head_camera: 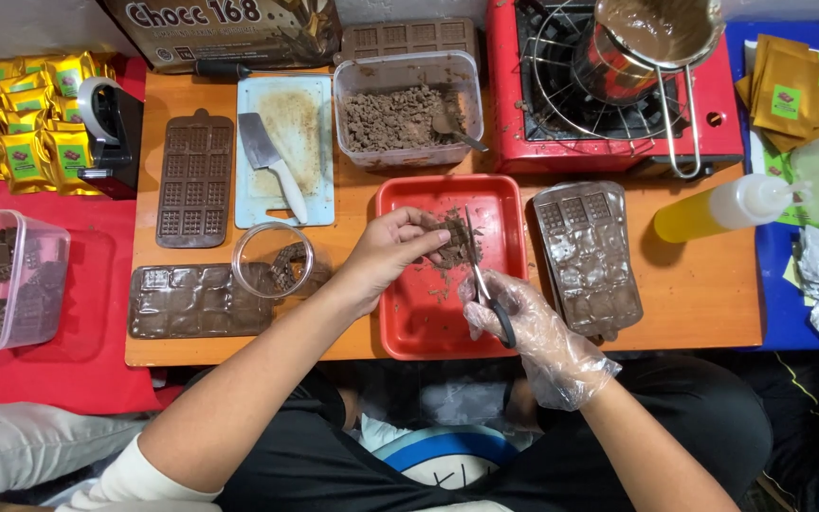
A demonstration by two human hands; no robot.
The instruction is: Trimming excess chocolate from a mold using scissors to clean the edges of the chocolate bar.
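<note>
Packets: yellow foil sachets [21, 118] with green square labels, heaped far left on red cloth; gold-brown sachets [789, 95] with a green label at the far right on blue.
Box: dark printed carton [229, 33] lying flat along the desk's [694, 284] back edge.
Left hand [386, 256]: bare, reaching in over the red tray [428, 313], fingers curled and pinching a chocolate piece [447, 237] above the tray's middle.
Right hand [533, 327]: in a clear, crinkled plastic glove, fingers closed through the handles of black-handled scissors [481, 275], blades pointing up at the chocolate piece.
Tray: square, glossy red plastic, strewn with brown crumbs.
Moulds: flat brown silicone mould [194, 180] left of the white cutting board [286, 152]; clear plastic moulds filled with chocolate at front left [191, 301] and right of the tray [588, 256].
Tub: clear rectangular container [408, 109] of crumbly brown chunks, behind the tray.
Bottle: soft squeeze bottle [718, 210] of yellow liquid, lying on its side at the right.
</note>
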